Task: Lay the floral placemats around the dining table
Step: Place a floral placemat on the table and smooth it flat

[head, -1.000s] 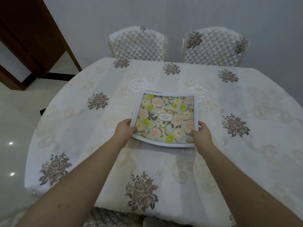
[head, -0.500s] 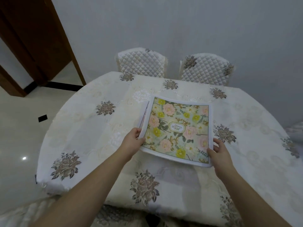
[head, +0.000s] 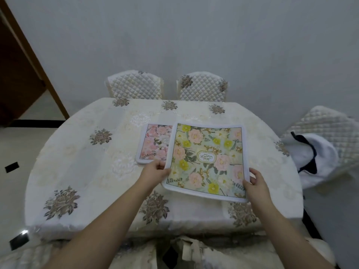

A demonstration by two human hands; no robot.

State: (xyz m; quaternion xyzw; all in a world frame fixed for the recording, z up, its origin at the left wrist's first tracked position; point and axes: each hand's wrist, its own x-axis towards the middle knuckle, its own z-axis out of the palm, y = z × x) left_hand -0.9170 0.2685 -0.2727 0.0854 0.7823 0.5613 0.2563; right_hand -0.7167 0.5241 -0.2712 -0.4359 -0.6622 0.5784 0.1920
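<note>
A green and yellow floral placemat (head: 207, 160) is lifted above the dining table (head: 81, 162), tilted toward me. My left hand (head: 155, 171) grips its near left edge and my right hand (head: 256, 181) grips its near right corner. Under and to the left of it a pink floral placemat (head: 153, 144) lies on the tablecloth, apparently topping a small stack; its right part is hidden by the lifted mat.
Two quilted chairs (head: 136, 85) (head: 202, 87) stand at the table's far side against the wall. A third chair (head: 328, 129) at the right carries a white garment (head: 314, 158). A wooden door frame (head: 35, 61) is at left, with open floor beside it.
The green placemat has been lifted off the stack and carried right and toward me, uncovering the pink placemat. The camera has pulled back from the table.
</note>
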